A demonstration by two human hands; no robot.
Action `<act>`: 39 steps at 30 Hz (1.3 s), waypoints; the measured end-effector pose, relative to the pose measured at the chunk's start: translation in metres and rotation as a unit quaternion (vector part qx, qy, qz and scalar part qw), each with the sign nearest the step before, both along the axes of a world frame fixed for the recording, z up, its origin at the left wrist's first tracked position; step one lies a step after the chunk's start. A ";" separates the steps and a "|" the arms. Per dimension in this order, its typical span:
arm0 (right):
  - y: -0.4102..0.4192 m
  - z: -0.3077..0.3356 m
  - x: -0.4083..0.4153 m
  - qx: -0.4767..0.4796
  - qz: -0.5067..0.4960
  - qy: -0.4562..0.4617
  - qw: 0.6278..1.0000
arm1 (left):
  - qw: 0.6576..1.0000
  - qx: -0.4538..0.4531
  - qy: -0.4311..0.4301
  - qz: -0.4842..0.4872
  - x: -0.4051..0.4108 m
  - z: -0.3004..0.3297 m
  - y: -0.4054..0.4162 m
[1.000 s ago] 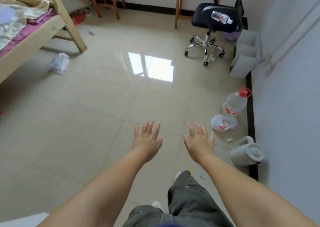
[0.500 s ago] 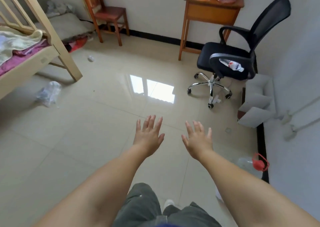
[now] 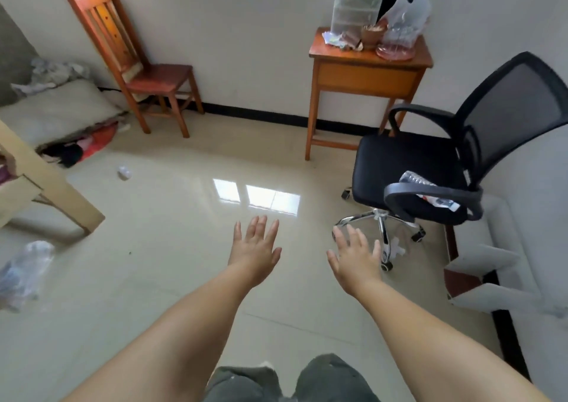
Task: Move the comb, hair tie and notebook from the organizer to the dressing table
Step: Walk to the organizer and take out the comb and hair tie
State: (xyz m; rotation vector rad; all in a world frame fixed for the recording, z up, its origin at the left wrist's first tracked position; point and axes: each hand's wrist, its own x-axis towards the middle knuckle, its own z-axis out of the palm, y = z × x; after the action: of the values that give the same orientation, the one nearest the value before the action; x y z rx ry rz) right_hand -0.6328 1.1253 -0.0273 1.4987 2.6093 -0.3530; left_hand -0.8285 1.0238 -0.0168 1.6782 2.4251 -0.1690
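Observation:
A small wooden dressing table (image 3: 368, 75) stands against the far wall. On its top sits a clear drawer organizer (image 3: 353, 11), with a plastic bag, a brown cup and other small items beside it. I cannot make out the comb, hair tie or notebook from here. My left hand (image 3: 255, 248) and my right hand (image 3: 356, 257) are stretched out over the floor, fingers spread, holding nothing, well short of the table.
A black office chair (image 3: 430, 168) with a plastic bottle on its seat stands right of the table. A wooden chair (image 3: 138, 63) is at the far left. A bed frame (image 3: 46, 186) and a plastic bag (image 3: 21, 269) lie left. White boxes (image 3: 491, 278) line the right wall.
The view has tilted up and moved forward, bringing the table top and organizer into sight. Both hands stay open and empty.

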 end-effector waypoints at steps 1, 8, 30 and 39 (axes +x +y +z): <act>0.024 0.003 -0.010 0.003 -0.009 -0.004 1.000 | 1.000 0.001 -0.003 -0.009 -0.013 0.003 0.028; 0.223 -0.001 -0.079 0.034 -0.067 -0.013 0.997 | 0.995 0.039 0.001 -0.093 -0.081 -0.003 0.244; 0.841 0.037 -0.362 0.059 -0.118 0.054 0.990 | 0.991 0.111 -0.027 -0.066 -0.362 0.033 0.864; 1.044 0.087 -0.434 -0.068 -0.243 0.296 0.921 | 0.972 0.204 -0.069 -0.092 -0.418 0.097 1.106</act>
State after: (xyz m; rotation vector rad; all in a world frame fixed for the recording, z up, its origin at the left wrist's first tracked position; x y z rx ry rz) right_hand -1.0672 2.1690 0.0601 2.2606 2.4570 -1.1752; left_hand -1.2464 2.1297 0.0798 2.0012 2.3098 0.4394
